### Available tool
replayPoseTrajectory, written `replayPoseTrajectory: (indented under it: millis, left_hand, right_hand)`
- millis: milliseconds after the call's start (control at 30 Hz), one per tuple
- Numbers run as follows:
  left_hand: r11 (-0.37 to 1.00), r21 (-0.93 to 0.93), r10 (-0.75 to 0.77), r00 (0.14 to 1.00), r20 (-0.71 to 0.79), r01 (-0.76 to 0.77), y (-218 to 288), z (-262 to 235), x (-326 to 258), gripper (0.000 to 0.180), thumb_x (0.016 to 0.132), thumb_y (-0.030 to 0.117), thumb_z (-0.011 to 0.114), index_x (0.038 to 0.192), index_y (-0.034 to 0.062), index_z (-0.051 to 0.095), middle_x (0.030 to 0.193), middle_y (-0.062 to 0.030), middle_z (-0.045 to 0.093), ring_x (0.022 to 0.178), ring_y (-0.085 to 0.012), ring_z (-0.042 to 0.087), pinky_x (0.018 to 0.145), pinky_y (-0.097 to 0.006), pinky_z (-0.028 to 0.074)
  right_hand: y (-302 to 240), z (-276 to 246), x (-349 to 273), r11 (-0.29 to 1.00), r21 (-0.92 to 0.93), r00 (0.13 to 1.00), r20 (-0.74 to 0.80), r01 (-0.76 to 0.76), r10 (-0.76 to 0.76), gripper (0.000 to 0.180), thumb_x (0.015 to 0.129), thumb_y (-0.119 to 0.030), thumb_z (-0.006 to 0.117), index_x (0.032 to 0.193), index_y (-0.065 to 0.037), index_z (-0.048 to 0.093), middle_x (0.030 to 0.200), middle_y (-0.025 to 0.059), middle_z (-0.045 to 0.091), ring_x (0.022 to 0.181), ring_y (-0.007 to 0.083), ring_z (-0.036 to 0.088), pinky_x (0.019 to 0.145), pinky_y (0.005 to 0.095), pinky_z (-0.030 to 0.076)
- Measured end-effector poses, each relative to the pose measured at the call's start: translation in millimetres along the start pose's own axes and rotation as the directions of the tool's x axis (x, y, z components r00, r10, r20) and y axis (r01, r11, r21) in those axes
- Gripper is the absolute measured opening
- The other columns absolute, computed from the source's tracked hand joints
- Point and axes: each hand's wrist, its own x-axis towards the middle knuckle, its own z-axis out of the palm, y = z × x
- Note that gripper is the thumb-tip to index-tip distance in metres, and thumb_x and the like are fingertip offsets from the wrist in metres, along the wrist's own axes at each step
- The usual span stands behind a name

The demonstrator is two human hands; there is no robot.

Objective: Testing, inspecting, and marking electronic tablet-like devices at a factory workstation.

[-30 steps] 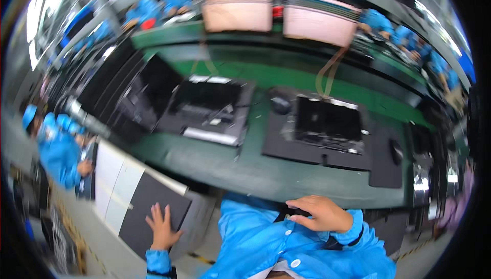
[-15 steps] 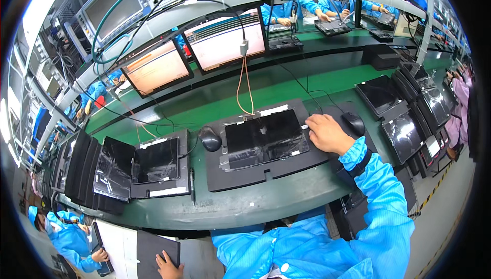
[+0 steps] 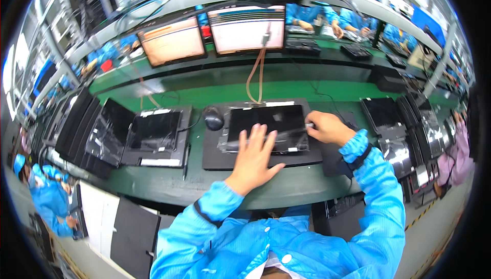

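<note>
One glossy black panel (image 3: 284,120), seemingly film-covered.

1 centre panel (image 3: 287,119); 2 lit monitors (image 3: 247,32); 1 slim pen (image 3: 186,161).

Got a long glossy green workbench (image 3: 302,184) here. Carries 1 wide flat black pad (image 3: 215,148) mid-bench, 1 smaller black pad (image 3: 158,155) to its left, and a slim black pen-shaped stick (image 3: 185,162) between the 2. Plus a dark rectangular mat (image 3: 335,162) at right and leaning black slabs (image 3: 82,128) far left.
</note>
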Motion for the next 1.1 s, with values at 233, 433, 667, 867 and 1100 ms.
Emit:
replayPoseTrajectory:
  millis: [233,433,667,867,1100]
  left_hand:
    - [0.986,0.008,0.158,0.929,-0.335,-0.165,-23,-7,4,0.049,0.071,0.002,0.070,0.119,-0.0015,0.068,0.126,-0.0183,0.069,0.119,-0.0351,0.067,0.104,-0.047,0.054]
    - [0.765,-0.613,-0.602,0.559,-0.570,0.199,-34,-93,-131,0.024,0.093,0.002,0.068,0.117,-0.0020,0.071,0.110,-0.0137,0.076,0.100,-0.0237,0.074,0.087,-0.036,0.059]
    - [-0.212,-0.975,-0.977,-0.016,0.211,0.073,-145,-225,-401,0.048,0.108,0.034,0.051,0.136,-0.0032,0.061,0.131,-0.0155,0.065,0.120,-0.0275,0.063,0.106,-0.038,0.050]
    - [-0.131,-0.568,-0.991,-0.087,0.105,0.812,-212,-227,-561,0.054,0.098,0.041,0.064,0.131,-0.0010,0.064,0.118,-0.0244,0.069,0.111,-0.0358,0.066,0.095,-0.045,0.054]
    - [-0.232,0.191,-0.908,-0.142,-0.393,0.954,-207,-211,-555,0.062,0.096,0.058,0.065,0.107,-0.0016,0.076,0.092,-0.0277,0.074,0.091,-0.0426,0.071,0.085,-0.049,0.055]
  right_hand:
    - [-65,-38,-34,0.998,0.060,0.965,-0.261,0.034,-0.017,0.027,0.079,-0.019,0.080,0.103,-0.007,0.071,0.082,0.0086,0.072,0.063,0.0213,0.065,0.062,0.0350,0.054]
    - [-13,-19,-61,0.979,-0.135,0.802,-0.596,-0.154,0.044,0.051,0.097,-0.023,0.069,0.142,0.000,0.058,0.144,0.0203,0.058,0.138,0.0371,0.051,0.117,0.0463,0.036]
    - [78,21,-104,0.925,-0.188,0.721,-0.682,-0.331,0.120,0.055,0.085,-0.029,0.080,0.128,0.002,0.064,0.124,0.0234,0.066,0.119,0.0421,0.061,0.101,0.0474,0.048]
    - [102,37,-113,0.899,-0.072,0.684,-0.676,-0.431,0.274,0.057,0.084,-0.031,0.080,0.131,-0.002,0.064,0.133,0.0203,0.060,0.121,0.0402,0.060,0.103,0.0473,0.048]
    - [99,40,-114,0.939,-0.061,0.784,-0.569,-0.340,0.247,0.054,0.087,-0.022,0.074,0.138,-0.011,0.062,0.141,0.0205,0.055,0.127,0.0408,0.057,0.106,0.0470,0.048]
